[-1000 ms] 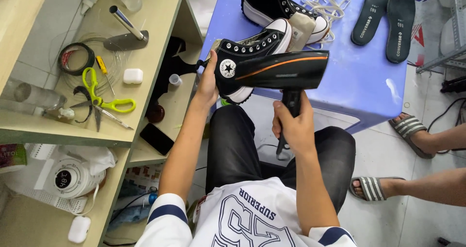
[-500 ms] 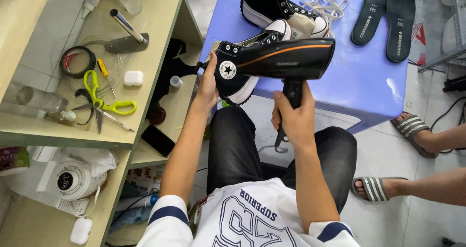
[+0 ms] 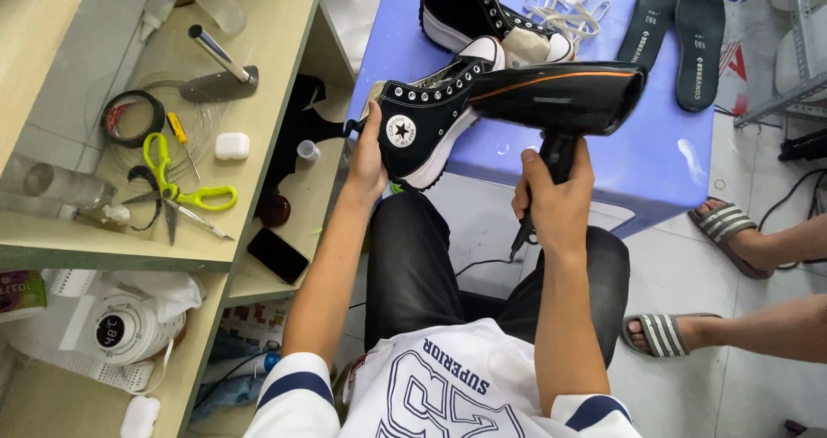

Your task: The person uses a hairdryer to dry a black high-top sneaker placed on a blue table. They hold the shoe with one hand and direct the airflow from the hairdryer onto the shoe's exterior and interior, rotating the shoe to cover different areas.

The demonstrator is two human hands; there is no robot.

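Head view: black sneaker [image 3: 428,124], black hairdryer [image 3: 560,98]

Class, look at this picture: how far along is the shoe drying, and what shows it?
Done: laces and insoles lie removed on the blue table. In hand: the left hand holds one black sneaker, the right hand aims the hair dryer at it. Left: the second sneaker waits on the table.
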